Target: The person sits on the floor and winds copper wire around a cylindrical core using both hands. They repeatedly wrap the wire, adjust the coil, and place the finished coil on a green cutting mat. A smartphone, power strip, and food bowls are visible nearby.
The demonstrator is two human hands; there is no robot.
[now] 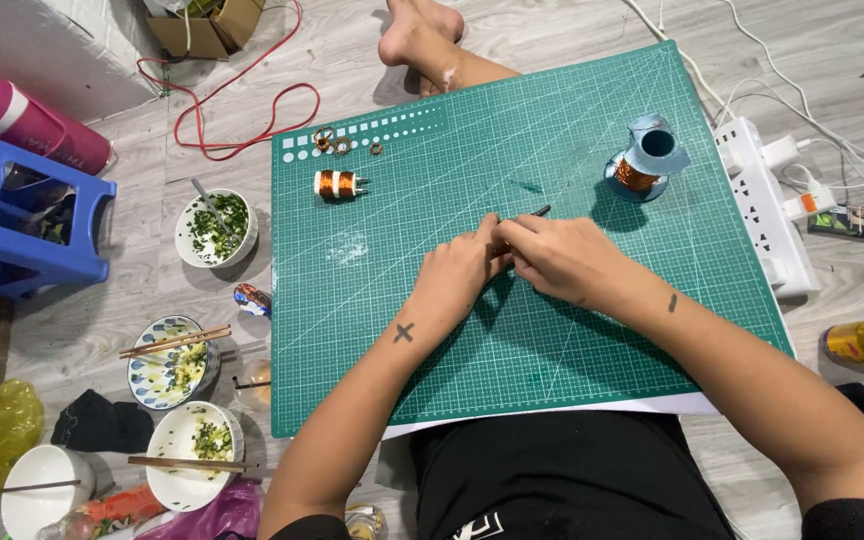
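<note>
Hands — left [457, 275], right [562, 258] — pinch a small coil [501, 243] and dark tool [537, 212] mid-mat [592, 330]; slack fingers could let windings unravel.

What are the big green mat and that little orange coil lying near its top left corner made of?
The green mat looks like matte flexible plastic or rubber: a flat, dull surface printed with a fine white grid. The small coil seems to be copper wire, shiny orange-brown, wound on a pale core that is probably plastic. The spool at the top right carries wire of the same colour.
</note>
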